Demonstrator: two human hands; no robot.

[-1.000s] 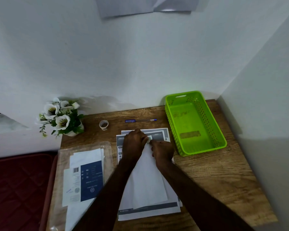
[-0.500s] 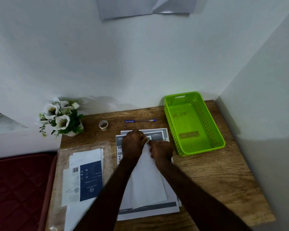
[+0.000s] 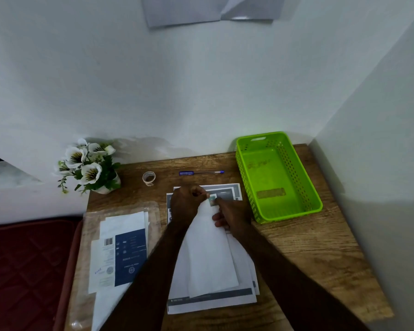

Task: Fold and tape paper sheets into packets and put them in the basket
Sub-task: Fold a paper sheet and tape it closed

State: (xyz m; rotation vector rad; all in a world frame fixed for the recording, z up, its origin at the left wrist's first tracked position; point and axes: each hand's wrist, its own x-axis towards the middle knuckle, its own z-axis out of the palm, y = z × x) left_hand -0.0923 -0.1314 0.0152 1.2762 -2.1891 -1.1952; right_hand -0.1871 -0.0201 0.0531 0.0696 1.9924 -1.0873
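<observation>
Hands: left hand (image 3: 187, 201) and right hand (image 3: 232, 215) both pinch sheet (image 3: 209, 254) top.
Change: hardly any; fold still forming.
Basket (image 3: 279, 177): right of hands, no packet.

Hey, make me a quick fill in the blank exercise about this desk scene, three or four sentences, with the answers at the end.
1. The basket at the table's right is bright ____.
2. The blue pen lies between the tape roll and the ____.
3. Both hands, left hand and right hand, are at the far end of a folded white ____ sheet.
4. The white flowers stand at the table's far ____ corner.

Answers: green; basket; paper; left
</observation>
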